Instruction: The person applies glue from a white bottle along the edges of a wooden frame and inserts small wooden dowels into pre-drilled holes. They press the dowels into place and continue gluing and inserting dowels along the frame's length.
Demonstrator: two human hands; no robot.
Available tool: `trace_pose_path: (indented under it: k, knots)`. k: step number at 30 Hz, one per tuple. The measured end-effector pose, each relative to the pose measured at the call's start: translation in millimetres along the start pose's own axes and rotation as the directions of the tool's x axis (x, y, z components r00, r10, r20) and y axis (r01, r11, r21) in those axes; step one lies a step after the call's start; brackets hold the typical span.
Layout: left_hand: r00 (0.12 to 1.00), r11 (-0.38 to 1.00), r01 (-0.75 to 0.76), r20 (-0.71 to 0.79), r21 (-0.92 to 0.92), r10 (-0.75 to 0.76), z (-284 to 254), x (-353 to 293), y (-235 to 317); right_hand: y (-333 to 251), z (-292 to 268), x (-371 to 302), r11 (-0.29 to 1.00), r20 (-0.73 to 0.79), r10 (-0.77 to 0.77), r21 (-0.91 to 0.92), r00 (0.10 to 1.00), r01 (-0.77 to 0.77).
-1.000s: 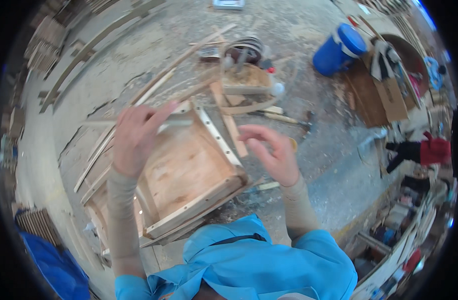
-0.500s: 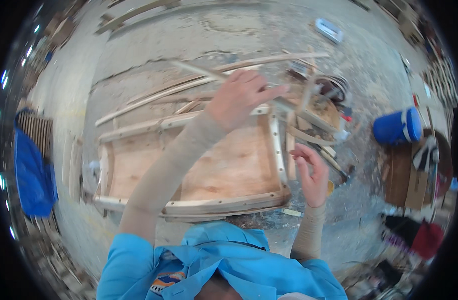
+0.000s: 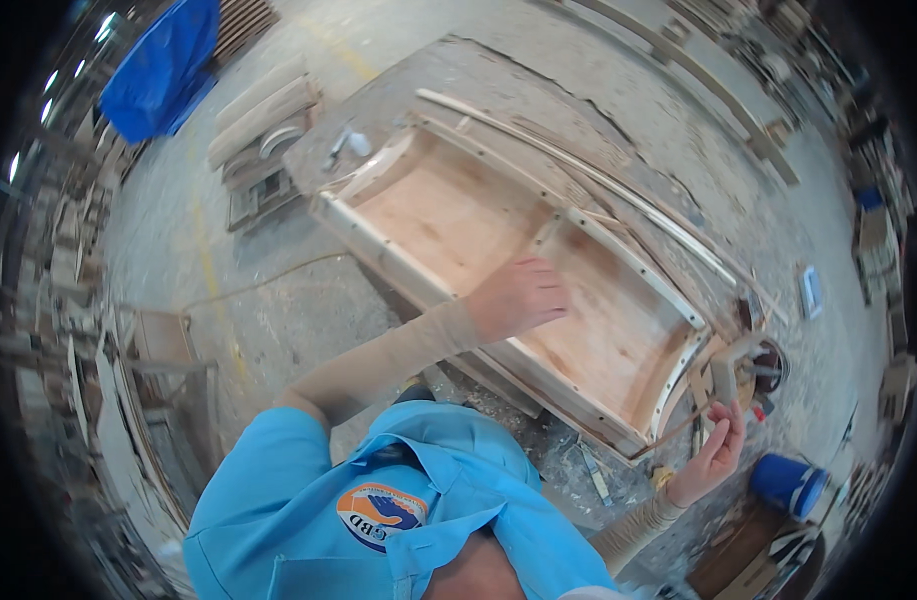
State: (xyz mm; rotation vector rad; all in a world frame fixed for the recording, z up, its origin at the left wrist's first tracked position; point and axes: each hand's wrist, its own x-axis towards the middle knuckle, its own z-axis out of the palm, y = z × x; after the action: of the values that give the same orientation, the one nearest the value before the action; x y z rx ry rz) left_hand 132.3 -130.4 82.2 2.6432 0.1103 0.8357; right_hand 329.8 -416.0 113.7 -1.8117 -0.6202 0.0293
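Observation:
A long, shallow wooden frame (image 3: 449,215) with a curved end, a plywood bottom and holed rails lies diagonally ahead of me. My left hand (image 3: 524,298) hovers over its near rail, back up, fingers loosely bent and no object visible in them. Off the frame's right end is my right hand (image 3: 714,458), palm turned up, fingers half curled with a gap to the thumb. Its fingertips are by a short wooden piece (image 3: 725,382); whether they touch it I cannot tell. Long wooden strips (image 3: 669,228) lie along the far rail.
A blue bucket (image 3: 787,486) stands at the lower right. Stacked wooden parts (image 3: 264,120) and a blue tarp (image 3: 164,75) are at the upper left. A long beam (image 3: 689,70) lies at the far right, and a small light-blue box (image 3: 811,292) is on the floor.
My view has turned, so the frame now slants down to the right. The wooden strip at my left hand is no longer in it, and that hand is now above the near rail.

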Motion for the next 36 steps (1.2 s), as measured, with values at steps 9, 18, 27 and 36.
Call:
trace_pose_path:
  k: [9, 18, 27, 36]
  knots:
    - [0.802, 0.774, 0.595, -0.211, 0.215, -0.558, -139.0, -208.2, 43.7, -84.3, 132.6, -46.3, 0.969, 0.545, -0.246, 0.125, 0.801, 0.213]
    - [0.562, 0.53, 0.824, -0.398, 0.2, -0.725, -204.3, -452.8, 126.3, -163.2, 289.2, -221.1, 0.568, 0.902, -0.394, 0.391, -0.178, 0.724]
    - [0.161, 0.033, 0.979, -0.66, 0.202, -0.734, -276.2, -636.4, 229.0, -161.0, 421.2, -458.2, 0.575, 0.684, -0.17, 0.653, -0.709, 0.493]
    - [-0.249, -0.235, 0.961, -0.84, -0.15, -0.483, -278.6, -767.6, 340.7, -46.3, 577.6, -577.1, 0.485, 0.57, 0.009, 0.716, -0.822, 0.502]
